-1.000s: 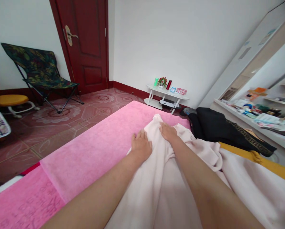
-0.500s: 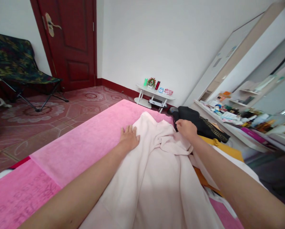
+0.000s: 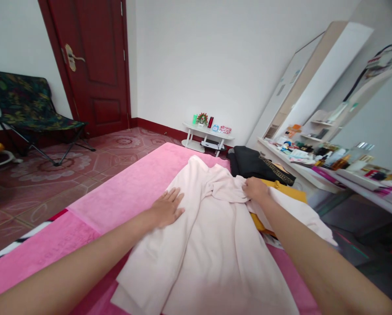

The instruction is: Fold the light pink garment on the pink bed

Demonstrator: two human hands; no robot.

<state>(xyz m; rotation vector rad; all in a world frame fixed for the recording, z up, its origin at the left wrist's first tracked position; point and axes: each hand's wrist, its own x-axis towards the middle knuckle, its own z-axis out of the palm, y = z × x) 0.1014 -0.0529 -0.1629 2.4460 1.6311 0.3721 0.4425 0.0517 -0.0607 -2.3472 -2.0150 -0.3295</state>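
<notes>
left hand (image 3: 167, 207) fingers flat on garment (image 3: 212, 232) | right hand (image 3: 255, 189) seemingly pinching it

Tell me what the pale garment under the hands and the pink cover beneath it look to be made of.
Pale garment: apparently a soft matte knit or fleece; it drapes and bunches into rounded folds where the right hand grips it, while the left hand lies flat on it. Pink cover: probably terry or plush, with a fuzzy, non-shiny, towel-like nap.

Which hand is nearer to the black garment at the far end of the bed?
Right. The right hand grips the pale pink garment just in front of the black garment. The left hand lies flat on the pink garment's opposite edge, farther away.
</notes>
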